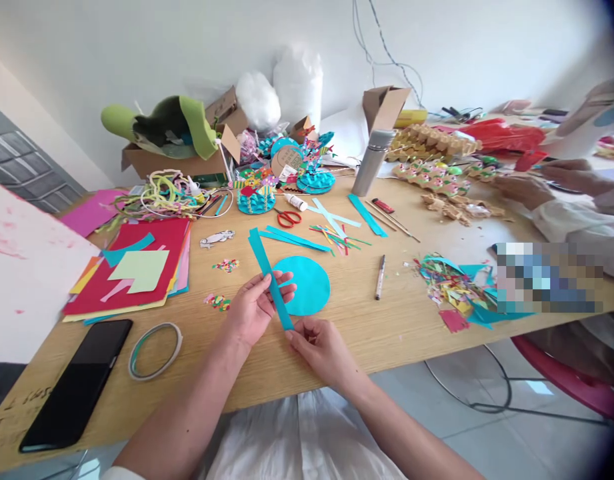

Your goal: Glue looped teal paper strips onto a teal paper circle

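A long blue paper strip [278, 299] slants between my two hands above the table. My left hand [257, 305] pinches it near the middle with the thumb on top, the other fingers partly spread behind it. At the strip's lower end, my right hand [321, 348] grips it between thumb and curled fingers. Just beyond lies a round blue paper disc [307, 287], partly covered by my left fingertips. More blue strips [299, 240] rest behind the disc, beside thin coloured paper slivers [337, 239]. Red-handled scissors [289, 219] lie farther back.
Left are stacked coloured papers [151, 280], a tape roll [155, 351] and a black phone [77, 387]. A pen [381, 277], paper scraps [457, 287] and a grey bottle [373, 163] stand or lie rightward. Another person's hands [541, 187] are at the far right. Finished-looking paper crafts [257, 193] sit behind.
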The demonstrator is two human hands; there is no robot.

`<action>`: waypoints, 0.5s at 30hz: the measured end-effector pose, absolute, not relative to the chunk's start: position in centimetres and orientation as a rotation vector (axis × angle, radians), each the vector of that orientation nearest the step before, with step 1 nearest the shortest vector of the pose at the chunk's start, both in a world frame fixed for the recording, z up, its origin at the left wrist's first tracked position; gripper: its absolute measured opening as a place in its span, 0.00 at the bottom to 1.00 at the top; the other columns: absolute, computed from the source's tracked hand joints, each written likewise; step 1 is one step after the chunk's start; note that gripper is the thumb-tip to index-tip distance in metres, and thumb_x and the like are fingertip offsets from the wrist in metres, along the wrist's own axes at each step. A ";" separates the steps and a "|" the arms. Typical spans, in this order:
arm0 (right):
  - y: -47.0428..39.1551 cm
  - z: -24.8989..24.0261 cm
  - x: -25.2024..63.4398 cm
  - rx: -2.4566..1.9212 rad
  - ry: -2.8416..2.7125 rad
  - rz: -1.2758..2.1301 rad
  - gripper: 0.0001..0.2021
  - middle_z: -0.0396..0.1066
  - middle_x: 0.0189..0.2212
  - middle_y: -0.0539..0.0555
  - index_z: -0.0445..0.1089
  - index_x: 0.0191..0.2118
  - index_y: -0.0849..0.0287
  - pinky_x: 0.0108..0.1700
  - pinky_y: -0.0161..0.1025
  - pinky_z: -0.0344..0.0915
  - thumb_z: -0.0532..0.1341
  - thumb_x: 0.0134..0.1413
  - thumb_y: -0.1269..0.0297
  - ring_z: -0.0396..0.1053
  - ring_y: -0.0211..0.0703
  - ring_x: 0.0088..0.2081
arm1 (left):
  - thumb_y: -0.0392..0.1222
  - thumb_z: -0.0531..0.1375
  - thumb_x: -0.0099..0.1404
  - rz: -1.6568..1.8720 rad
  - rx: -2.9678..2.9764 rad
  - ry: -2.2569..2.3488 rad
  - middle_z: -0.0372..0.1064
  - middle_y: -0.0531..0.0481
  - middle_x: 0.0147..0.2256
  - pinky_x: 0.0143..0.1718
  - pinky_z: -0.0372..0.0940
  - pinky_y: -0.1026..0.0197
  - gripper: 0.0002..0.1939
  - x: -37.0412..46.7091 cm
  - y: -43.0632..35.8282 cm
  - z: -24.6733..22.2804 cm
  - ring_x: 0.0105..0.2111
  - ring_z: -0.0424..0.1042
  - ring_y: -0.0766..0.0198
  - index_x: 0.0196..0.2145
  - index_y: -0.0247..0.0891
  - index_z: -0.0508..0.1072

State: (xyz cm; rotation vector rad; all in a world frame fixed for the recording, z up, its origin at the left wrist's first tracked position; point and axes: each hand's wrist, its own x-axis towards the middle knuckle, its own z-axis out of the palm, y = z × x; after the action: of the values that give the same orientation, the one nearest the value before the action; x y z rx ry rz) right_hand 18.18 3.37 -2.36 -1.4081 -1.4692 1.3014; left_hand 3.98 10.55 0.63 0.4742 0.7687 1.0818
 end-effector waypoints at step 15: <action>3.1 -0.4 20.8 -1.307 -1.412 1.362 0.21 0.67 0.22 0.50 0.70 0.28 0.62 0.24 0.32 0.55 0.60 0.55 0.45 0.59 0.34 0.23 | 0.40 0.69 0.55 0.943 0.698 0.810 0.73 0.50 0.23 0.18 0.57 0.69 0.09 4.8 9.4 2.0 0.17 0.66 0.72 0.32 0.31 0.77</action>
State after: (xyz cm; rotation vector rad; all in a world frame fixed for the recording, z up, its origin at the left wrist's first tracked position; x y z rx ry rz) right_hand 20.81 3.06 -0.39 -1.3068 -1.4118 1.3618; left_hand 4.75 9.42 2.05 0.6976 0.8099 0.9426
